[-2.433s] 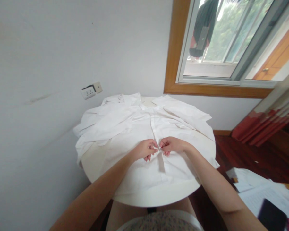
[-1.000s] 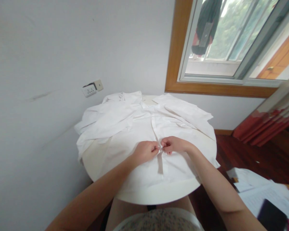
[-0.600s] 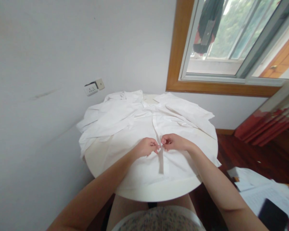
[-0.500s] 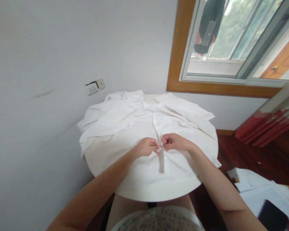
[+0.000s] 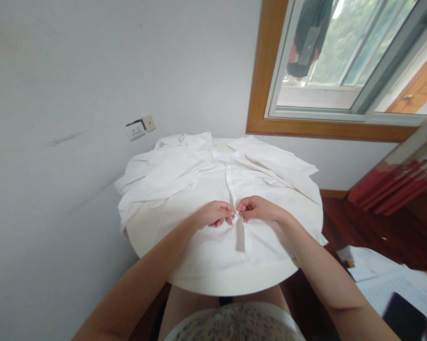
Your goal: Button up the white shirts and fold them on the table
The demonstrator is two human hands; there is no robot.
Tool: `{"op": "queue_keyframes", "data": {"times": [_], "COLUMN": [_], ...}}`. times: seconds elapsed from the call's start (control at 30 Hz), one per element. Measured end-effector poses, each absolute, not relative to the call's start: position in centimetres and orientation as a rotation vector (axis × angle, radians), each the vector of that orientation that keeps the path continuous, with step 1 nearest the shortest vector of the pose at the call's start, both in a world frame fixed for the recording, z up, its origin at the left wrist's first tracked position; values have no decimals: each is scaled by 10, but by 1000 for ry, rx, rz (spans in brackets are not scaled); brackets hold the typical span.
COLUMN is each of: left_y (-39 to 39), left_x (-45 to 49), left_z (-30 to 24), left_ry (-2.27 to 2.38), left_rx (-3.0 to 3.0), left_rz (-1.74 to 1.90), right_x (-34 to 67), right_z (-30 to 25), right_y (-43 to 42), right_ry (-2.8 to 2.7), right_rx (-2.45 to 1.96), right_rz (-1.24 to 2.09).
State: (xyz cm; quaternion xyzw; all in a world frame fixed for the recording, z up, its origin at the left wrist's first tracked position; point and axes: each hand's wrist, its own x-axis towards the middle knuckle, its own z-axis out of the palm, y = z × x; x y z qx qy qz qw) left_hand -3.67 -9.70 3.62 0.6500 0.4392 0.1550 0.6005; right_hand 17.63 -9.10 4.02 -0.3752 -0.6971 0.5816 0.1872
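A white shirt (image 5: 206,246) lies spread over a round, pale table (image 5: 234,287), its collar end towards the wall and its sleeves out to both sides. My left hand (image 5: 216,214) pinches the left edge of the shirt's front opening with thumb and fingers. Close beside it, my right hand (image 5: 254,209) grips the other edge of the front placket. The fingertips nearly meet over the placket, which is lifted slightly between them. Any button there is too small to make out. Below the hands a strip of the placket hangs in shadow.
Behind the table stands a white wall with a socket (image 5: 135,130). A wood-framed window (image 5: 327,128) is at upper right, beside a red and white curtain (image 5: 387,173). Papers (image 5: 391,279) and a dark flat object (image 5: 405,318) lie at lower right.
My left hand's fingers have shifted slightly, its lower fingers curling in more. The right hand keeps its pinch at the placket. The shirt lies almost as before.
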Motion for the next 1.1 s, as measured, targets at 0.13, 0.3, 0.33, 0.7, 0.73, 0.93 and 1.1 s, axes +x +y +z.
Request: {"op": "queue_keyframes", "data": {"times": [0.13, 0.3, 0.33, 0.7, 0.73, 0.93, 1.1], "left_y": [-96, -97, -98, -95, -95, -94, -94], "left_x": [-38, -36, -35, -36, -36, -36, -36], "left_z": [38, 41, 41, 37, 36, 35, 34], "left_ry": [1013, 1038, 1044, 1052, 1053, 1048, 1029], "left_rx": [1479, 1448, 1452, 1466, 1463, 1441, 1441], "left_rz": [326, 323, 324, 310, 310, 325, 326], "right_x": [176, 176, 176, 176, 176, 175, 175], "right_z": [41, 38, 37, 29, 30, 34, 32], "right_y": [-90, -89, -88, -84, -85, -88, -86], "right_ry": [-1929, -1887, -1881, -1842, -1842, -1810, -1807], "right_rx": [-1076, -1106, -1108, -1126, -1130, -1112, -1086], "right_rz": [1649, 1650, 1648, 1666, 1664, 1697, 1742]}}
